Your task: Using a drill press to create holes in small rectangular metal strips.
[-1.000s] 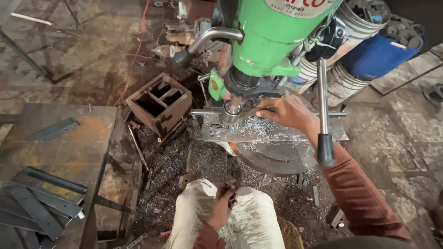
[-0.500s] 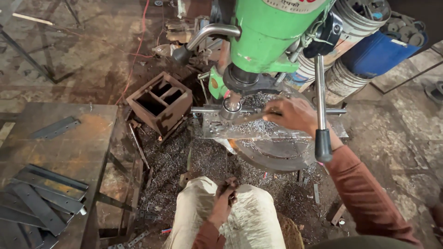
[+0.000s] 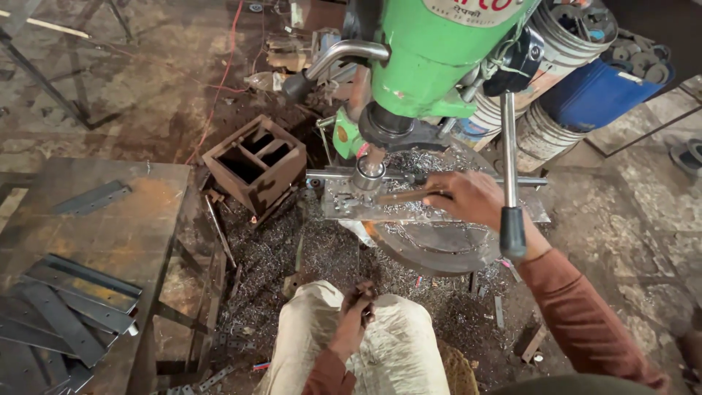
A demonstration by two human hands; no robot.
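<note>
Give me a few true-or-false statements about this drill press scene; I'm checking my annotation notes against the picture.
1. The right hand reaches onto the metal plate under the green drill press. True.
2. The left hand grips the black-handled feed lever. False: it rests in the lap, on the light trousers.
3. A rusty box sits on the floor. True.
4. The blue drum stands on the workbench. False: it stands behind the press, apart from the workbench.

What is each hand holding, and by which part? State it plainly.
The right hand grips one end of a thin rod lying on the drill table. The left hand rests on the lap, closed on something small; what cannot be told.
</note>
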